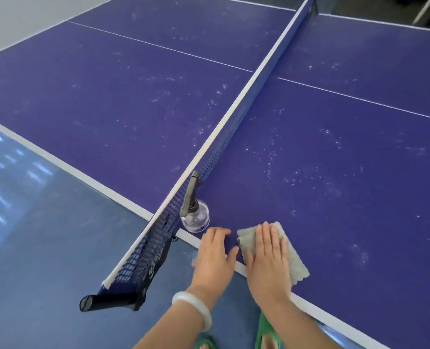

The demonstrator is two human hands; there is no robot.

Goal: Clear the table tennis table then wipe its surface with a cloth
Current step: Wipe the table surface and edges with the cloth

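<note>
Cloth [279, 250] under flat right hand [268, 258]; left hand [215, 255] beside.

No text can be read. White lettering on the net's [156, 258] black end band, beyond the table's [334, 172] near edge, is too blurred.

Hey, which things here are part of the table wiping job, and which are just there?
Job: grey cloth under the right hand; speckled table tennis table; spray bottle, probably; left hand resting on the table edge.
Just there: net; bracelet; green sandals.
</note>
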